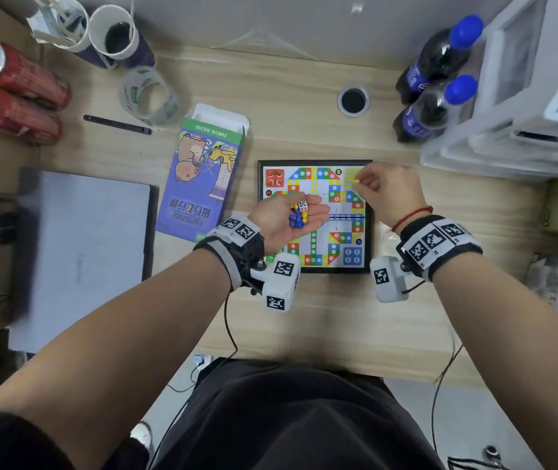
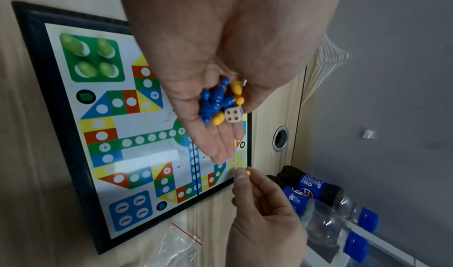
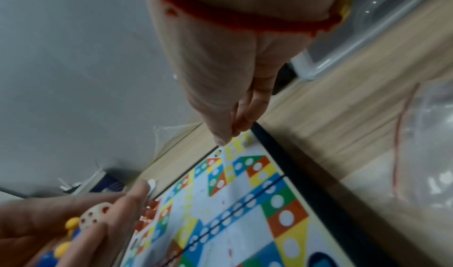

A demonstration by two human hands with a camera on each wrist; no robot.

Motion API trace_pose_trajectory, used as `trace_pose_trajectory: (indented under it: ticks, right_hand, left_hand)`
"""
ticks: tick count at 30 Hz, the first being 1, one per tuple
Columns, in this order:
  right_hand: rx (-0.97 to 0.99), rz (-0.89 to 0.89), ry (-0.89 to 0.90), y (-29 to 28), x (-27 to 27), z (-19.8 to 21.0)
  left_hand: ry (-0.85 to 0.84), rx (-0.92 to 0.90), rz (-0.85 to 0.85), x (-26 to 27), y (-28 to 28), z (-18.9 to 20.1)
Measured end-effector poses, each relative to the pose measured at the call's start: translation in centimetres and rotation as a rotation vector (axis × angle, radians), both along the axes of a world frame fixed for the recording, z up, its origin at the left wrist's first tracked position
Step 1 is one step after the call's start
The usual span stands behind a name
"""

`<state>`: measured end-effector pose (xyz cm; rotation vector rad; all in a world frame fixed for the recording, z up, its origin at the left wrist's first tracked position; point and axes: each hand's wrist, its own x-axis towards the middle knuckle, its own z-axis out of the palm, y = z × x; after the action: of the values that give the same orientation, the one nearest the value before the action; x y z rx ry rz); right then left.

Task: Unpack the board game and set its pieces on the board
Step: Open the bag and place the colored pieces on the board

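The colourful game board lies open on the wooden desk. My left hand hovers palm up over its left half, fingers nearly straight, carrying several blue pawns, some yellow pawns and a white die. My right hand pinches one yellow pawn between thumb and forefinger just above the yellow corner. Green pawns stand in the green corner. Red pawns fill the red corner. The blue corner holds no pawns.
The purple game box lies open left of the board. A clear plastic bag sits by the board's right edge. Two cola bottles and a plastic drawer unit stand back right; red cans, cups and a grey laptop are to the left.
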<state>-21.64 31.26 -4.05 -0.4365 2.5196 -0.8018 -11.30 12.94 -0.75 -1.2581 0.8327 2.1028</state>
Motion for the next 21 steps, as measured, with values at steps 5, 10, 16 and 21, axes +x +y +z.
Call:
trace_pose_trajectory:
  ticks: [5, 10, 16, 21]
  right_hand:
    - [0.013, 0.063, -0.009, -0.5, -0.3, -0.8]
    - [0.049, 0.109, -0.015, -0.6, -0.6, -1.4]
    - [-0.045, 0.142, 0.096, -0.4, -1.2, 0.3]
    - [-0.138, 0.388, 0.023, -3.4, 0.1, 2.3]
  left_hand:
    - [-0.032, -0.019, 0.008, -0.4, 0.8, -0.5]
    - [-0.048, -0.010, 0.013, -1.0, 1.2, -0.4]
    - [-0.046, 0.008, 0.011, -1.4, 1.3, -0.3]
    - [-0.022, 0.033, 0.012, -1.8, 2.0, -0.7]
